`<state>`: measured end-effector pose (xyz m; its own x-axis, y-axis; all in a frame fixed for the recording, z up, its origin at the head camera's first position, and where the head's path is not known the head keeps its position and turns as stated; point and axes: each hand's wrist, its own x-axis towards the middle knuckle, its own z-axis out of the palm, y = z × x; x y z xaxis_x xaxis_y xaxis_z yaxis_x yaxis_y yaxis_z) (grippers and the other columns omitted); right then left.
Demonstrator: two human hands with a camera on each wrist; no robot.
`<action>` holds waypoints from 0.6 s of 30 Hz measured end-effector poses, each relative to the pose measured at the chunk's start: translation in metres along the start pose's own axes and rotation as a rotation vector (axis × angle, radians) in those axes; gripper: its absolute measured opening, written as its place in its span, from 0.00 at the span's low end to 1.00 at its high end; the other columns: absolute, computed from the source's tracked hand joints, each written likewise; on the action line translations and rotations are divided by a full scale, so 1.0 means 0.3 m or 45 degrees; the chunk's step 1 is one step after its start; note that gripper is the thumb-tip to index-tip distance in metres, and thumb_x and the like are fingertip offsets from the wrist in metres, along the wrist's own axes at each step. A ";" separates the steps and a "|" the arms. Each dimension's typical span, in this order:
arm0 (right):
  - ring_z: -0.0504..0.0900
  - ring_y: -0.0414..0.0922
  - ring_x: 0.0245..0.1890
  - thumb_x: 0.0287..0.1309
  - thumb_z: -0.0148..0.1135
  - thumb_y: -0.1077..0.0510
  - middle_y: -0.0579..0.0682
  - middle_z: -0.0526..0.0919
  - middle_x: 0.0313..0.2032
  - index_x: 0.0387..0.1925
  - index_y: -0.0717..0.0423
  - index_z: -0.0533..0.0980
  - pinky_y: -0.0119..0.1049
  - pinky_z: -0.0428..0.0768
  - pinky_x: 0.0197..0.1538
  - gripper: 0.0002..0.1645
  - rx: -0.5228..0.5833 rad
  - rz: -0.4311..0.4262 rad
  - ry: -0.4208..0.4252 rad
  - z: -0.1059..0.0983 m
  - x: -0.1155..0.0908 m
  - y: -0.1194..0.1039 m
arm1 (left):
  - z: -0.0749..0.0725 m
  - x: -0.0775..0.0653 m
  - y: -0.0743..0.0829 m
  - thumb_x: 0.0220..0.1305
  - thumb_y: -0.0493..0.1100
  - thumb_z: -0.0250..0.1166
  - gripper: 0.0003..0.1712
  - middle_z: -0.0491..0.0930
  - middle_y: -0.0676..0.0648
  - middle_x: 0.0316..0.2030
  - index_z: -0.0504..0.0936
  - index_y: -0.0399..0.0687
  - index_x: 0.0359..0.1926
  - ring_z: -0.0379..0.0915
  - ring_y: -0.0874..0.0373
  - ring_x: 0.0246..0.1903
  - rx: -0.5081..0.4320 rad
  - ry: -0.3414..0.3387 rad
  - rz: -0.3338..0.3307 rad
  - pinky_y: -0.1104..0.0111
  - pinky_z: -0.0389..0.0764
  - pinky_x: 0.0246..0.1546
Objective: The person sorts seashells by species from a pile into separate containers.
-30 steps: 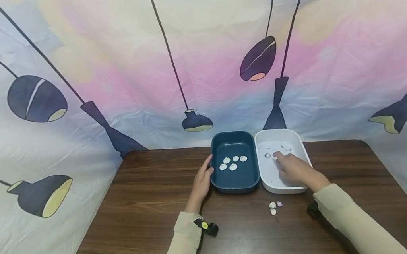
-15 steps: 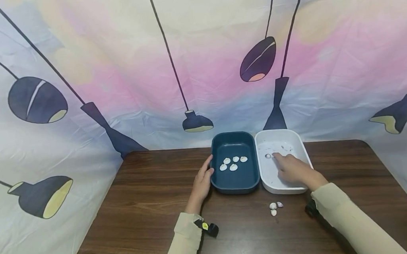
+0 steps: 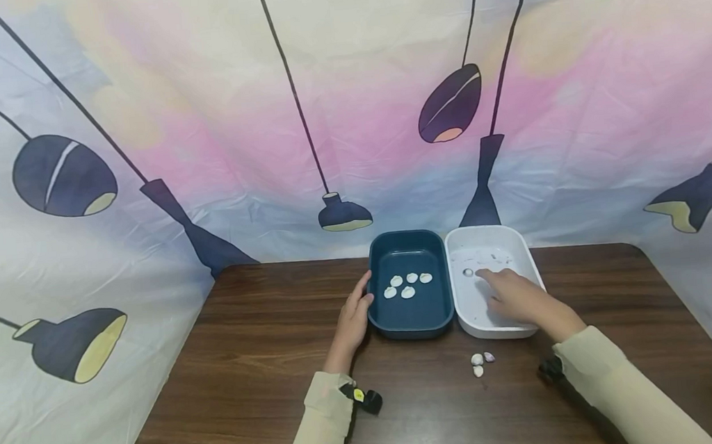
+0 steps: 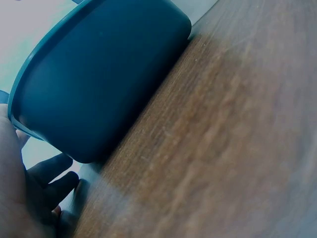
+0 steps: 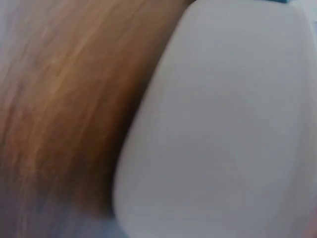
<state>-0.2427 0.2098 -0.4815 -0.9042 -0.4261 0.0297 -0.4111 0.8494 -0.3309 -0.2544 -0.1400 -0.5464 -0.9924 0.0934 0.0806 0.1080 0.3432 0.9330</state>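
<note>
My left hand [image 3: 352, 320] rests against the left side of a dark teal tray [image 3: 414, 322], thumb at its rim. The left wrist view has the fingers [image 4: 57, 171] beside the tray's outer wall. Several small white shells [image 3: 407, 292] lie inside. My right hand [image 3: 515, 296] reaches into the white tray [image 3: 496, 331] beside it, index finger stretched out and thumb apart below. Just left of that fingertip lies a small round shell [image 3: 468, 272]. In the right wrist view the tray's outer wall [image 5: 213, 129] fills much of the picture and hides the fingers.
Three small shells, two white [image 3: 476, 359] and one purplish [image 3: 489, 357], lie on the brown wooden table [image 3: 266, 354] in front of the white tray. A cloth backdrop [image 3: 229, 120] with painted lamps hangs behind. Small dark specks show on the white tray's floor.
My right index fingertip has shifted slightly within the white tray, and its wrist has moved a little to the right. My left hand, both trays and the shells on the table stay in place.
</note>
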 end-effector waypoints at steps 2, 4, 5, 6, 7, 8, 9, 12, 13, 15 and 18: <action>0.83 0.66 0.54 0.62 0.64 0.66 0.71 0.83 0.53 0.67 0.73 0.72 0.61 0.79 0.59 0.32 0.004 -0.028 0.023 -0.012 -0.017 -0.013 | 0.001 0.001 -0.001 0.81 0.47 0.48 0.31 0.61 0.48 0.80 0.64 0.66 0.82 0.54 0.46 0.79 0.000 0.001 0.004 0.41 0.55 0.76; 0.83 0.66 0.55 0.62 0.65 0.67 0.72 0.83 0.54 0.66 0.73 0.73 0.62 0.79 0.60 0.31 0.015 -0.052 0.049 -0.023 -0.034 -0.026 | 0.003 0.002 -0.001 0.81 0.47 0.48 0.31 0.61 0.48 0.80 0.64 0.66 0.81 0.54 0.46 0.79 0.008 0.003 0.004 0.41 0.55 0.76; 0.83 0.66 0.55 0.62 0.65 0.66 0.71 0.83 0.54 0.65 0.73 0.74 0.62 0.78 0.60 0.30 0.021 -0.065 0.061 -0.029 -0.045 -0.033 | 0.003 0.002 -0.001 0.81 0.47 0.48 0.31 0.61 0.49 0.80 0.64 0.66 0.81 0.54 0.46 0.79 0.013 0.005 0.004 0.41 0.55 0.76; 0.83 0.66 0.55 0.62 0.65 0.66 0.71 0.83 0.54 0.65 0.72 0.75 0.62 0.78 0.61 0.30 0.026 -0.071 0.070 -0.032 -0.055 -0.039 | 0.004 0.003 -0.001 0.81 0.47 0.48 0.31 0.61 0.48 0.80 0.64 0.66 0.81 0.55 0.46 0.79 0.018 0.007 0.004 0.41 0.55 0.76; 0.83 0.66 0.55 0.62 0.66 0.66 0.70 0.84 0.54 0.64 0.72 0.75 0.62 0.79 0.60 0.29 0.031 -0.079 0.081 -0.035 -0.065 -0.044 | 0.004 0.003 0.000 0.81 0.47 0.48 0.31 0.62 0.48 0.80 0.64 0.66 0.81 0.55 0.46 0.79 0.022 0.008 0.003 0.41 0.55 0.76; 0.83 0.65 0.55 0.62 0.66 0.66 0.70 0.84 0.54 0.64 0.71 0.76 0.62 0.79 0.60 0.29 0.039 -0.077 0.089 -0.037 -0.076 -0.050 | 0.005 0.003 0.000 0.81 0.47 0.48 0.31 0.62 0.49 0.80 0.64 0.66 0.81 0.55 0.46 0.79 0.027 0.008 0.001 0.41 0.55 0.76; 0.83 0.65 0.55 0.63 0.66 0.65 0.69 0.84 0.54 0.64 0.70 0.76 0.62 0.79 0.60 0.28 0.046 -0.068 0.092 -0.039 -0.087 -0.055 | 0.005 0.004 0.001 0.81 0.48 0.48 0.32 0.62 0.48 0.80 0.64 0.66 0.81 0.55 0.46 0.79 0.030 0.009 0.001 0.41 0.55 0.76; 0.83 0.64 0.56 0.64 0.66 0.64 0.69 0.84 0.55 0.65 0.69 0.76 0.62 0.79 0.61 0.29 0.065 -0.039 0.098 -0.041 -0.116 -0.067 | 0.006 0.005 0.004 0.81 0.47 0.48 0.32 0.61 0.48 0.80 0.64 0.66 0.81 0.55 0.46 0.79 0.028 0.007 0.002 0.41 0.55 0.76; 0.83 0.64 0.56 0.64 0.66 0.63 0.69 0.84 0.55 0.65 0.69 0.76 0.62 0.79 0.61 0.29 0.068 -0.034 0.099 -0.042 -0.124 -0.071 | 0.005 0.005 0.004 0.81 0.47 0.48 0.32 0.61 0.48 0.80 0.64 0.66 0.81 0.54 0.46 0.79 0.028 0.007 0.002 0.41 0.55 0.76; 0.83 0.64 0.56 0.64 0.67 0.63 0.68 0.84 0.54 0.65 0.68 0.76 0.62 0.79 0.60 0.29 0.072 -0.032 0.099 -0.046 -0.139 -0.079 | 0.005 0.007 0.002 0.81 0.47 0.48 0.32 0.62 0.48 0.80 0.64 0.65 0.81 0.55 0.46 0.79 0.028 0.009 0.004 0.41 0.55 0.76; 0.84 0.62 0.54 0.64 0.68 0.64 0.66 0.85 0.53 0.63 0.66 0.78 0.61 0.80 0.59 0.27 0.065 -0.058 0.112 -0.050 -0.160 -0.093 | 0.005 0.006 -0.002 0.81 0.47 0.48 0.32 0.61 0.48 0.80 0.64 0.65 0.82 0.54 0.46 0.79 0.028 0.010 0.002 0.41 0.55 0.76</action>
<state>-0.1897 0.2114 -0.4595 -0.8921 -0.4333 0.1279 -0.4479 0.8116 -0.3750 -0.2562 -0.1386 -0.5475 -0.9926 0.0869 0.0848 0.1108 0.3636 0.9249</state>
